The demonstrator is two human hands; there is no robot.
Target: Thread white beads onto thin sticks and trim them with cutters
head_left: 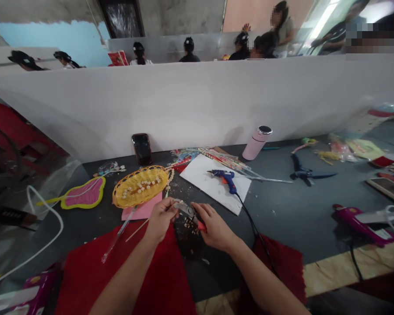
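My right hand [215, 225] is wrapped round the red handles of a pair of pliers [184, 208], whose metal jaws point left. Opposite it, my left hand [162, 216] is closed in a pinch at the tip of the jaws. What its fingers hold is too small and hidden to make out. Pale crumbs and chips [191, 226] lie on the dark table just below the pliers. Left of my hands, a yellow woven basket [118, 199] holds several small pale pieces. It rests partly over a pink sheet [146, 209].
A blue glue gun [228, 178] lies on a white board [200, 170], its cord running toward me. Behind are wrapped sticks [223, 158], a phone [142, 149] and a pink bottle [257, 143]. Red cloth [118, 271] covers the near left. A white partition [190, 105] closes the back.
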